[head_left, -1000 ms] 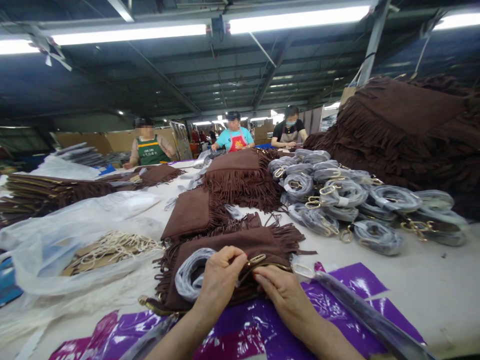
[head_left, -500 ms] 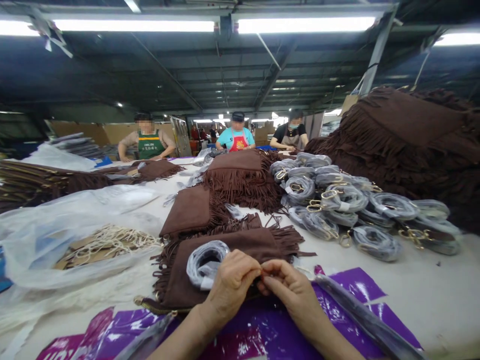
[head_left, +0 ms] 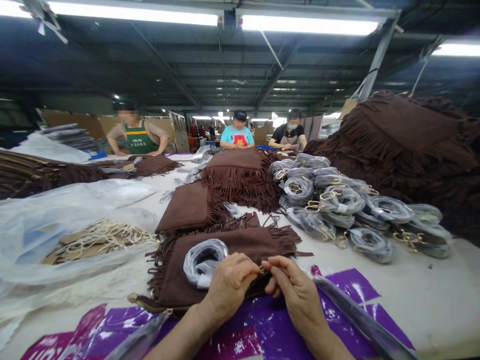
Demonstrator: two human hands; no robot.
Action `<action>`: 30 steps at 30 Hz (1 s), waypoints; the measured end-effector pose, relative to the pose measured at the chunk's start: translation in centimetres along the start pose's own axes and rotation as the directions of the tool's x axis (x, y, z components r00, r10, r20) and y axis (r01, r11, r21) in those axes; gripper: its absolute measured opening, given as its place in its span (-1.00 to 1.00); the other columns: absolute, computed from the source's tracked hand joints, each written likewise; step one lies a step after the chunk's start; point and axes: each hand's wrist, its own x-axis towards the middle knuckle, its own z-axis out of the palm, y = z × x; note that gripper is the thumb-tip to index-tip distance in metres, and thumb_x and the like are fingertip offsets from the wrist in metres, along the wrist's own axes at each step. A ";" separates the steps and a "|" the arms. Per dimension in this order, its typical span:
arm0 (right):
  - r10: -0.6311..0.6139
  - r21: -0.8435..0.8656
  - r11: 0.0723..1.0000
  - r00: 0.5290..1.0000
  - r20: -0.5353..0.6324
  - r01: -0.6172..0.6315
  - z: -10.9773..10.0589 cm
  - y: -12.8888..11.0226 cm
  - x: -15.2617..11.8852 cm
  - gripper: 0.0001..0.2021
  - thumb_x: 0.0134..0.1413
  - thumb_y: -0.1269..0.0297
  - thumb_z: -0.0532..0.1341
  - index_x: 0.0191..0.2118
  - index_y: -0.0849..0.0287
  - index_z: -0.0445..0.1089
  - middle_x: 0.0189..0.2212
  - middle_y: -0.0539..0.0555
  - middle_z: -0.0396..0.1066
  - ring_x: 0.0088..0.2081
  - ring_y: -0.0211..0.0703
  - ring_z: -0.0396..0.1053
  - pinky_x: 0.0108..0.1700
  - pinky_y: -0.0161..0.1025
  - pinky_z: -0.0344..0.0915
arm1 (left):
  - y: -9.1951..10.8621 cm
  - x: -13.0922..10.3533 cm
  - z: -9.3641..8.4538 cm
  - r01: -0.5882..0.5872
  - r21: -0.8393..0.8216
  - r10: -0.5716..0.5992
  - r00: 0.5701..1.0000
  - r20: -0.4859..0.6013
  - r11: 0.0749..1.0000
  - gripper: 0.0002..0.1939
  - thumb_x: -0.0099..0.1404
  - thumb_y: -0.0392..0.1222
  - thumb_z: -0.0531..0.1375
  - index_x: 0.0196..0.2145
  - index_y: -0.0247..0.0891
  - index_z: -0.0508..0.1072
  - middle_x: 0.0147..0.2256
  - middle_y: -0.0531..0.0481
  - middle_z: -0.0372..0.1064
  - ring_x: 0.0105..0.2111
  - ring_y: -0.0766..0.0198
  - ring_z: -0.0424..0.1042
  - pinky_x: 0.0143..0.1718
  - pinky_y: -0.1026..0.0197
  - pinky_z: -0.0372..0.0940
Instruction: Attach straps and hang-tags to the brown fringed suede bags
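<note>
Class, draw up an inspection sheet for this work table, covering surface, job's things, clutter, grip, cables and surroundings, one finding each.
Surface: pale table, largely covered.
Job's things: fringed brown bag lying flat, a wrapped strap coil on top; zip showing at its near left corner.
Clutter: heaped wrapped coils and a tall brown pile to the right; white strings among clear plastic to the left; purple plastic in front.
Grip: left hand and right hand close together at the bag's near edge; whatever they hold is too small to tell.
Cables: a cord below the upper right light.
Surroundings: three people across the table, strip lights overhead.
</note>
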 end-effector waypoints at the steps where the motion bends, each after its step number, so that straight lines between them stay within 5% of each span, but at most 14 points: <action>1: 0.012 0.019 1.000 1.000 0.008 -0.012 0.1 0.0 0.1 -0.70 0.08 0.07 0.14 -0.18 0.19 0.32 -0.56 -0.01 0.42 -0.62 -0.34 0.32 -0.57 -0.41 0.26 | 0.0 0.0 0.1 -0.022 -0.025 0.021 1.000 -0.007 0.999 -0.85 0.24 -0.35 0.11 -0.43 -0.28 0.45 -0.42 0.02 0.38 -0.38 0.30 0.31 -0.32 0.26 0.18; 5: 0.096 0.101 0.990 0.995 0.032 -0.099 0.5 -0.2 0.4 -0.62 0.02 0.05 0.18 -0.10 0.20 0.28 -0.46 0.05 0.47 -0.73 -0.38 0.26 -0.69 -0.41 0.19 | 0.2 0.0 0.4 -0.066 -0.101 0.066 0.998 -0.005 0.993 -0.86 0.21 -0.39 0.13 -0.43 -0.25 0.46 -0.32 0.05 0.42 -0.32 0.31 0.32 -0.26 0.25 0.16; 12: 0.147 0.268 0.957 0.984 -0.102 -0.115 0.7 -1.3 1.1 -0.51 -0.13 0.04 0.28 -0.08 0.18 0.29 -0.35 0.13 0.50 -0.80 -0.47 0.16 -0.76 -0.47 0.05 | 0.9 0.8 0.8 0.051 -0.094 -0.047 0.998 0.045 0.994 -0.82 0.18 -0.42 0.14 -0.45 -0.19 0.48 -0.29 0.15 0.46 -0.32 0.31 0.33 -0.28 0.20 0.09; 22: 0.049 0.137 0.990 0.993 -0.111 -0.034 0.4 -0.8 1.5 -0.58 -0.08 0.05 0.26 -0.08 0.14 0.35 -0.29 0.19 0.50 -0.82 -0.50 0.11 -0.79 -0.48 0.05 | 1.5 1.9 2.5 -0.004 -0.013 0.004 1.000 0.014 1.000 -0.80 0.16 -0.45 0.13 -0.49 -0.22 0.47 -0.43 0.12 0.45 -0.38 0.32 0.34 -0.35 0.20 0.03; 30: 0.187 0.203 0.963 0.982 -0.033 -0.177 -0.1 -0.6 1.6 -0.55 -0.10 0.01 0.26 -0.08 0.13 0.36 -0.19 0.21 0.46 -0.81 -0.53 0.09 -0.81 -0.49 -0.04 | 1.6 2.0 1.9 0.042 -0.180 -0.033 0.998 0.053 0.983 -0.80 0.18 -0.40 0.13 -0.47 -0.16 0.49 -0.37 0.16 0.47 -0.32 0.34 0.37 -0.27 0.20 0.06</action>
